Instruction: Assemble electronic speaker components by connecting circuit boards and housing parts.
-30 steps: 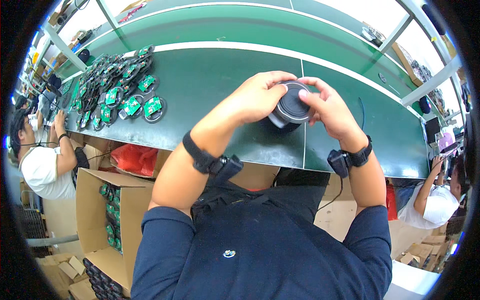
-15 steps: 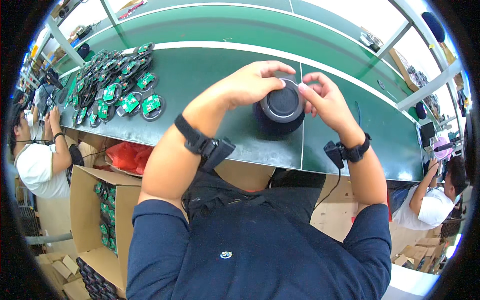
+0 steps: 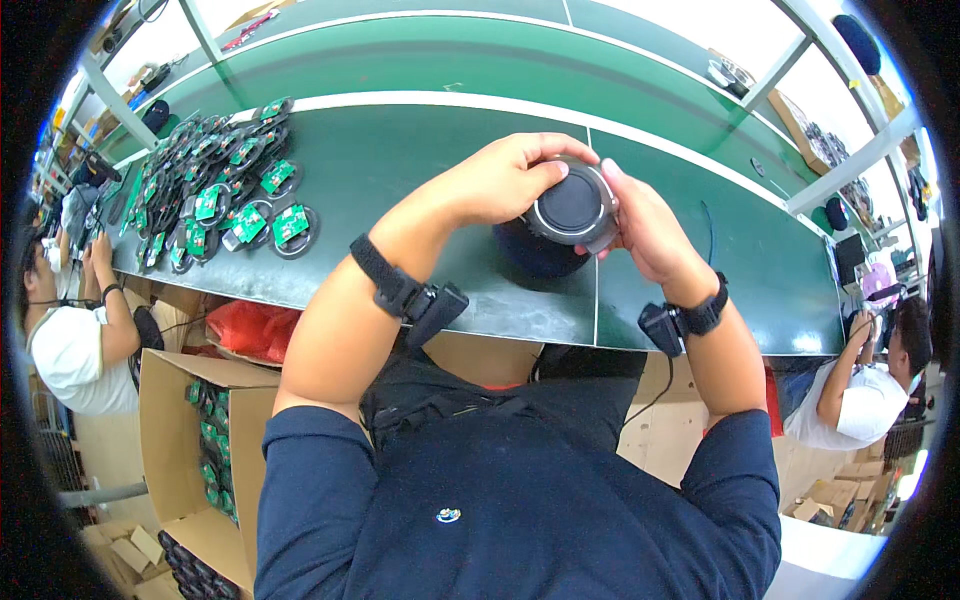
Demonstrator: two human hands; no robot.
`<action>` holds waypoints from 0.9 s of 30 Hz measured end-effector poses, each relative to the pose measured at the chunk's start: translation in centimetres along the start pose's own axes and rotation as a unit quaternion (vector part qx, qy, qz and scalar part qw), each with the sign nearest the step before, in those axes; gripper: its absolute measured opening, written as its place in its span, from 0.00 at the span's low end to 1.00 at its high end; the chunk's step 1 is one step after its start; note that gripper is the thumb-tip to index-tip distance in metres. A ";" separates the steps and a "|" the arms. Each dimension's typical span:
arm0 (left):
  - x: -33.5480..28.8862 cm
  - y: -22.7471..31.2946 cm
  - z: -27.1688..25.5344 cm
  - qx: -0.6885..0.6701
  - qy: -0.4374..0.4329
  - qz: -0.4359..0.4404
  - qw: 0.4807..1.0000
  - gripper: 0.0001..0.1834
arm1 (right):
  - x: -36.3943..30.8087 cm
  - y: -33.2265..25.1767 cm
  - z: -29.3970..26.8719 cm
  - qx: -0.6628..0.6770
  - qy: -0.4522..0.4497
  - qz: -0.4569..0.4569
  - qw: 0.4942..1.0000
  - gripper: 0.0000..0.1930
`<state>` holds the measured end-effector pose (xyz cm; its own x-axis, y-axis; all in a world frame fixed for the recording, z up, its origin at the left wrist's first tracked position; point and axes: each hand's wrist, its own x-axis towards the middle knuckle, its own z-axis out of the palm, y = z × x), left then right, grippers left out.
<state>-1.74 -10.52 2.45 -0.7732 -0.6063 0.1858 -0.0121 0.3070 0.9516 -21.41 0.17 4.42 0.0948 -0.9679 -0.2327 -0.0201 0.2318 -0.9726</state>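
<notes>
A round black speaker (image 3: 538, 252) stands on the green bench in front of me, its dark sides curving down to the top. Over its upper end is a flat black disc with a grey rim (image 3: 570, 208), tilted toward the right. My left hand (image 3: 515, 178) reaches round the disc's far left side, thumb on its upper face and fingers curled over the far edge. My right hand (image 3: 645, 222) grips the right edge, thumb near the far side and fingertips underneath. Whether the disc is joined to the speaker is hidden.
A heap of black round parts with green circuit boards (image 3: 215, 185) lies at the left of the bench (image 3: 400, 150). An open cardboard box (image 3: 255, 430) with more boards stands below. Co-workers sit at left (image 3: 85, 335) and right (image 3: 870, 400). A thin dark cable (image 3: 710, 235) lies at right.
A wider disc with a grey rim now shows over the speaker's top, tilted right. My right hand has turned and closed round its edge; my left hand stays at the far left side.
</notes>
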 end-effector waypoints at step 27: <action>-1.6 2.0 3.1 0.454 0.097 0.275 0.842 0.13 | -1.3 1.8 1.8 0.159 0.040 0.012 0.986 0.16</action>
<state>-2.46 -6.64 3.30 -0.7030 -0.2700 0.6579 -0.2333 0.9615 0.1453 -19.83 2.03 2.97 0.0195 -0.9637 -0.2664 0.2928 0.2603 -0.9201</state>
